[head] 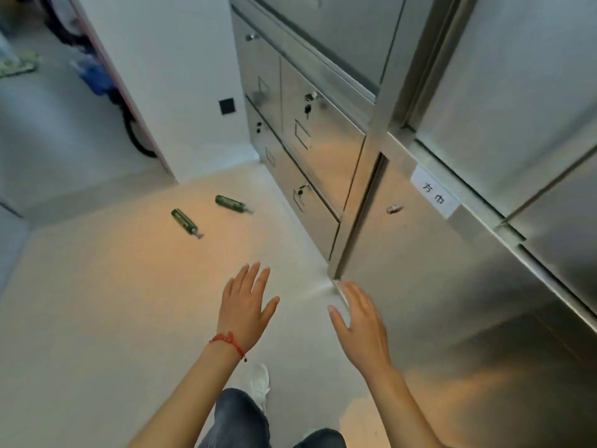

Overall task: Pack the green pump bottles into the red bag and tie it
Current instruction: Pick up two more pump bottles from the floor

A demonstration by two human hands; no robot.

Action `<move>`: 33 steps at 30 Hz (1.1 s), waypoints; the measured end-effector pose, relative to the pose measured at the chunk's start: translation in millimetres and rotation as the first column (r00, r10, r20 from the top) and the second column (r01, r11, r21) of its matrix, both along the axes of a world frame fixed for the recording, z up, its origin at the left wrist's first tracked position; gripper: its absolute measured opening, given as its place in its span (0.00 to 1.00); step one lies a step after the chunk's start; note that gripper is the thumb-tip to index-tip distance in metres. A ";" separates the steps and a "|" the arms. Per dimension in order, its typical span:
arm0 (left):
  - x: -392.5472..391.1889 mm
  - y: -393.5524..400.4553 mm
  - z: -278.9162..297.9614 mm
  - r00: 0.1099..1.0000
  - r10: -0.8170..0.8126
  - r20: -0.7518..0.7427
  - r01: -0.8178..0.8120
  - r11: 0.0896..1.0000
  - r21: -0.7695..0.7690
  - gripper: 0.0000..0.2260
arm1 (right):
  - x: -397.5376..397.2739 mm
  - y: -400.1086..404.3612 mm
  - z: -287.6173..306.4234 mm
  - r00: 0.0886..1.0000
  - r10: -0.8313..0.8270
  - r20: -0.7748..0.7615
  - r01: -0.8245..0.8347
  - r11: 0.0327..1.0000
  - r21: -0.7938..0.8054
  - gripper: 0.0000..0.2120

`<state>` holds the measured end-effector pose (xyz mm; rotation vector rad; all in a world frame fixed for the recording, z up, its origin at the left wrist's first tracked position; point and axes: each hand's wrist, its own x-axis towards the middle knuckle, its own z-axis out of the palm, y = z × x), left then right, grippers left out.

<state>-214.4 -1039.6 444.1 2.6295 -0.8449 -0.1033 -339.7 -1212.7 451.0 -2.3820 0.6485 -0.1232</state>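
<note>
Two dark green pump bottles lie on their sides on the pale floor ahead of me: one (185, 221) to the left, the other (231, 203) a little farther and to the right. My left hand (245, 302), with a red string around its wrist, is held out flat with fingers spread, well short of the bottles. My right hand (358, 321) is also spread and empty, close to the lower corner of a steel cabinet door. No red bag is in view.
Stainless steel cabinets (310, 150) with keyed drawers line the right side, and a labelled steel door (420, 253) stands beside my right hand. A white wall (181, 92) juts out at the back left. My shoe (258, 383) and knees show below.
</note>
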 end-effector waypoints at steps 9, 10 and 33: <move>81.2 77.6 2.3 0.970 0.242 0.014 -0.241 0.970 -0.036 0.24 | 124.9 55.7 -1.1 0.971 0.237 0.021 -0.237 0.971 0.015 0.24; 94.7 85.1 1.9 0.966 0.257 0.016 -0.256 0.966 -0.042 0.24 | 141.1 61.8 -1.0 0.967 0.252 0.022 -0.252 0.967 0.017 0.24; 405.7 204.4 -18.1 0.815 0.576 -0.064 -0.578 0.816 -0.002 0.23 | 532.8 153.0 -21.4 0.837 0.546 -0.028 -0.546 0.838 0.008 0.24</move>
